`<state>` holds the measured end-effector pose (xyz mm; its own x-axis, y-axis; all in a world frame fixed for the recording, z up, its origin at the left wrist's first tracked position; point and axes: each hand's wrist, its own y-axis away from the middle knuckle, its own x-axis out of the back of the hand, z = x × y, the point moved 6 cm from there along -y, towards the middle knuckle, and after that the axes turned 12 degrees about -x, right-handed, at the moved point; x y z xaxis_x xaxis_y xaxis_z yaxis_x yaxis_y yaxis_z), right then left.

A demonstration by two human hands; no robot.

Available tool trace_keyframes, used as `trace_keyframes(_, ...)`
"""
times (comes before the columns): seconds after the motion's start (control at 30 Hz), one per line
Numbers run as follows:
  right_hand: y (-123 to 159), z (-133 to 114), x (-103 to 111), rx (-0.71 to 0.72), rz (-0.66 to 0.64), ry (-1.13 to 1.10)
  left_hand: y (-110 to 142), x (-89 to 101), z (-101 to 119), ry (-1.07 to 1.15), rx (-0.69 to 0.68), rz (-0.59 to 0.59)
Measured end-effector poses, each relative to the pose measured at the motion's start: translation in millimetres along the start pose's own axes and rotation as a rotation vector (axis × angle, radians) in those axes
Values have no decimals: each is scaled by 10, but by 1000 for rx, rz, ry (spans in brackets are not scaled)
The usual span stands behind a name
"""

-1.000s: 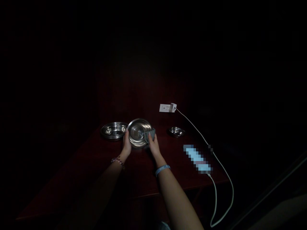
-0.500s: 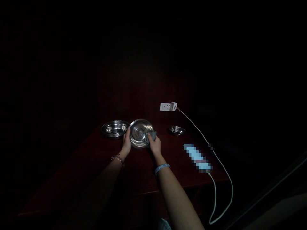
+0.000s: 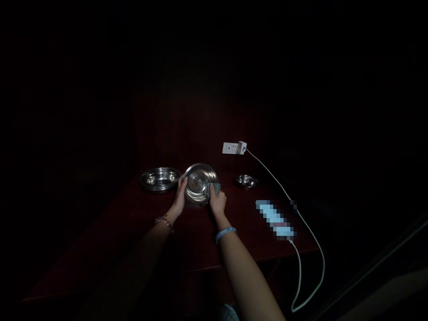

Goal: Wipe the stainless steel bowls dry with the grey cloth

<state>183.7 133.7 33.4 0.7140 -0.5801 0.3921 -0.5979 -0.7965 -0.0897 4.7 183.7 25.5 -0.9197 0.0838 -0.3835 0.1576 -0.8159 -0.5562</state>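
Observation:
A shiny steel bowl [image 3: 197, 180] is tilted up with its inside facing me, above the dark red table. My left hand [image 3: 179, 197] grips its left rim, thumb on the near side and the other fingers hidden behind. Pinched in my right hand [image 3: 218, 201] is a grey-green cloth [image 3: 211, 189], pressed against the bowl's lower right rim. A stack of steel bowls [image 3: 160, 179] stands just left of the held one. Farther right sits a small steel bowl [image 3: 246, 181].
On the back panel a white socket [image 3: 230, 148] carries a charger plug [image 3: 242, 147]. From it a white cable [image 3: 310, 229] loops down to a blurred-out, lit phone [image 3: 276, 219] on the right of the table [image 3: 187, 249]. The surroundings are very dark.
The held bowl has shifted slightly right and up, and both hands have moved with it. The cloth stays at its lower right rim.

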Motion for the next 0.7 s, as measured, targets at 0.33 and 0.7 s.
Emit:
trace_keyframes(0.33, -33, 119, -132, -204, -130, -368, 265, -344, -26, -120, 75, -232)
trace_keyframes(0.7, 27, 65, -405, -310, -488, -630, 127, -147, -34, -159, 111, -34)
